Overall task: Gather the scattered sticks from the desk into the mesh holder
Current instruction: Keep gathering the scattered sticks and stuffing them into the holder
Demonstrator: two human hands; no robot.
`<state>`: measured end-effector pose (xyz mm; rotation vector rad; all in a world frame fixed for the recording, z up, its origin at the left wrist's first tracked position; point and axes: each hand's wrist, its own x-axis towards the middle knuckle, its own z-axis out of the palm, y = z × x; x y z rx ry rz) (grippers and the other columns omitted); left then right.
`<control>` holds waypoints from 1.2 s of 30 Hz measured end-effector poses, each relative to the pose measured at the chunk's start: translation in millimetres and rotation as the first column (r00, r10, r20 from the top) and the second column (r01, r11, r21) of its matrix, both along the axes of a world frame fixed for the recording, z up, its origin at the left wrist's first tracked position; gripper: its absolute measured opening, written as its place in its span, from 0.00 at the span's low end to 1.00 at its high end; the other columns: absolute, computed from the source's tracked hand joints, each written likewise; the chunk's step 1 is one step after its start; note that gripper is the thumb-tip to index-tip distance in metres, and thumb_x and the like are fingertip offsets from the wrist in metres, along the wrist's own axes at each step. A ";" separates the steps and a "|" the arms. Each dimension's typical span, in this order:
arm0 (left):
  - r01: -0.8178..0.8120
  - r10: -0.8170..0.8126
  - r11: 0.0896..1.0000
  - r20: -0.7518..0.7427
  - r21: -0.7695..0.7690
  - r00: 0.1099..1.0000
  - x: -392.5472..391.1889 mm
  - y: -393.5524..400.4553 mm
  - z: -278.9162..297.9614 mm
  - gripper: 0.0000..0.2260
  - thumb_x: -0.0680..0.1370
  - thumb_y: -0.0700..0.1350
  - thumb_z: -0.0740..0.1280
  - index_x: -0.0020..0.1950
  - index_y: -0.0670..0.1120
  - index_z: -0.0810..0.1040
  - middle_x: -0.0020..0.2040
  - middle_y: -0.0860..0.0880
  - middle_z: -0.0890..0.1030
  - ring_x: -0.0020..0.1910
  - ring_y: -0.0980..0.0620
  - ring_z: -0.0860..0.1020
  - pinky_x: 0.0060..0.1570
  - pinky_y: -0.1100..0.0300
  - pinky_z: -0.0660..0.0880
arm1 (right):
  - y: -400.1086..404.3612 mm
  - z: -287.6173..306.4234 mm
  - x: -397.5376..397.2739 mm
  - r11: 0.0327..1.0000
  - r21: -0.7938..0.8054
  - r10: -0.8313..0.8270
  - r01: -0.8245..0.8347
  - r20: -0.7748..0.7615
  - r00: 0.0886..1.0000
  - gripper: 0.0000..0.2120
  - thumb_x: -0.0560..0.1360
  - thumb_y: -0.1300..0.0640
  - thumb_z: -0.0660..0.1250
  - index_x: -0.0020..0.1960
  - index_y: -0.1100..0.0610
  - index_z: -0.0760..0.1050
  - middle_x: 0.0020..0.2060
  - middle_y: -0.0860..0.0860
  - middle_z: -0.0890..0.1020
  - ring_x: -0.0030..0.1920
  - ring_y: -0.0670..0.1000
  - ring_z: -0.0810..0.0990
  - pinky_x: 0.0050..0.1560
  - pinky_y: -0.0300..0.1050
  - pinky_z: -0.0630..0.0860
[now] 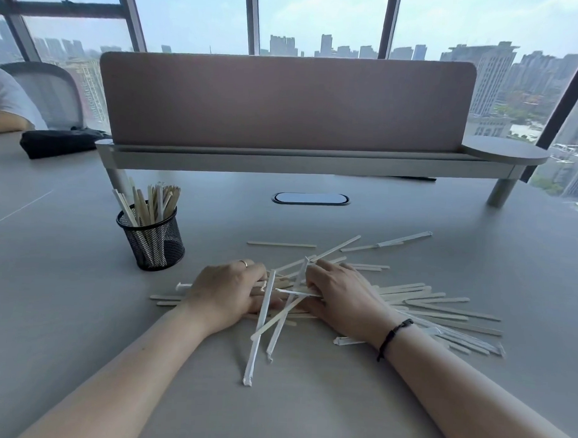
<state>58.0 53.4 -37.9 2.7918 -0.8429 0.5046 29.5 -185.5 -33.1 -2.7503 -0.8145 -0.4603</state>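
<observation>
**Partly gathered: holder started, most sticks still on the desk**

Forearms come in from the near edge, both hands down on the pile. Left hand (pixel 228 290) lies palm-down over the pile's left end, fingers curled onto sticks beneath; it looks to be grasping a bundle, though the fingertips are hidden. Right hand (pixel 339 294) lies on the middle of the pile, fingers bent among crossed sticks, apparently pinching a few; exactly what it holds cannot be told.

Sticks (pixel 435 306): the main heap fans out to the right of the right grip, flat on the desk (pixel 81 310). Several paper-wrapped ones cross between the two hands and point back toward the near edge. A few strays lie beyond the right grip, apart from the heap.

Holder (pixel 152 240): upright, beyond and left of the left grip, near but not touching. It already carries a fair bunch, standing on end.

Judgement: perhaps a third done. The bulk is left, and several more handfuls seem needed.
</observation>
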 end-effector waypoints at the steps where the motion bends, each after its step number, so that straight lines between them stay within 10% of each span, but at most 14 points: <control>1: 0.002 -0.002 1.000 0.000 0.010 1.000 0.6 0.0 -0.4 0.34 0.67 0.78 0.53 0.48 0.50 0.77 0.42 0.53 0.78 0.43 0.48 0.78 0.36 0.56 0.67 | 0.0 -0.6 1.0 1.000 0.011 0.004 -0.004 0.005 1.000 0.15 0.73 0.42 0.66 0.43 0.49 0.62 0.40 0.48 0.76 0.40 0.57 0.76 0.41 0.45 0.60; 6: 0.071 -0.071 0.997 0.020 0.002 0.997 -0.9 2.9 -0.6 0.02 0.74 0.45 0.64 0.44 0.47 0.74 0.41 0.49 0.77 0.40 0.40 0.78 0.33 0.55 0.69 | -2.8 -4.3 2.7 0.995 0.094 -0.021 0.018 0.026 0.999 0.16 0.75 0.39 0.58 0.43 0.51 0.63 0.32 0.51 0.77 0.35 0.62 0.75 0.34 0.47 0.61; 10: 0.109 -0.106 0.987 0.034 -0.117 0.994 -6.0 1.4 1.6 0.20 0.76 0.58 0.50 0.42 0.45 0.75 0.40 0.48 0.76 0.37 0.40 0.77 0.32 0.56 0.64 | -3.2 -6.6 2.8 0.993 0.104 -0.066 0.064 0.018 0.998 0.18 0.77 0.37 0.60 0.46 0.53 0.65 0.34 0.54 0.79 0.38 0.64 0.76 0.30 0.51 0.66; 17: 0.034 -0.031 0.999 0.137 -0.021 0.990 1.0 6.1 4.3 0.08 0.72 0.40 0.70 0.38 0.47 0.72 0.28 0.49 0.75 0.24 0.40 0.75 0.21 0.56 0.69 | -1.7 -3.4 0.4 0.953 0.223 -0.205 0.203 -0.016 0.979 0.17 0.76 0.34 0.62 0.52 0.47 0.68 0.36 0.50 0.83 0.41 0.61 0.80 0.35 0.50 0.74; 21: 0.033 -0.025 0.999 0.246 -0.028 0.969 8.5 13.7 16.3 0.22 0.77 0.64 0.65 0.36 0.46 0.71 0.23 0.50 0.73 0.19 0.45 0.71 0.23 0.63 0.63 | -6.0 -3.2 4.1 0.924 0.271 -0.255 0.269 -0.087 0.963 0.20 0.75 0.32 0.61 0.57 0.45 0.71 0.40 0.49 0.85 0.46 0.59 0.81 0.40 0.50 0.76; 25: -0.001 0.024 0.997 0.293 -0.078 0.956 9.0 17.5 25.7 0.28 0.73 0.71 0.57 0.35 0.45 0.71 0.23 0.49 0.73 0.18 0.44 0.72 0.23 0.64 0.61 | -11.1 -1.5 5.3 0.913 0.284 -0.274 0.294 -0.109 0.956 0.24 0.76 0.35 0.62 0.35 0.54 0.66 0.26 0.49 0.72 0.33 0.59 0.72 0.33 0.51 0.70; 31: -0.123 0.139 0.988 0.175 -0.095 0.975 5.9 12.7 35.3 0.21 0.77 0.61 0.67 0.35 0.50 0.64 0.24 0.56 0.63 0.24 0.45 0.66 0.26 0.61 0.57 | -8.1 6.9 0.3 0.841 0.408 -0.306 0.355 -0.183 0.934 0.30 0.74 0.31 0.57 0.33 0.58 0.69 0.25 0.52 0.73 0.30 0.55 0.73 0.33 0.51 0.73; 36: -0.242 0.212 0.875 -0.117 -0.420 0.970 4.7 4.9 41.6 0.26 0.80 0.59 0.63 0.28 0.47 0.61 0.21 0.52 0.63 0.22 0.50 0.63 0.26 0.56 0.57 | 6.1 22.4 -6.5 0.792 0.464 -0.304 0.397 -0.265 0.915 0.34 0.70 0.26 0.56 0.34 0.59 0.67 0.24 0.50 0.70 0.27 0.53 0.69 0.29 0.49 0.68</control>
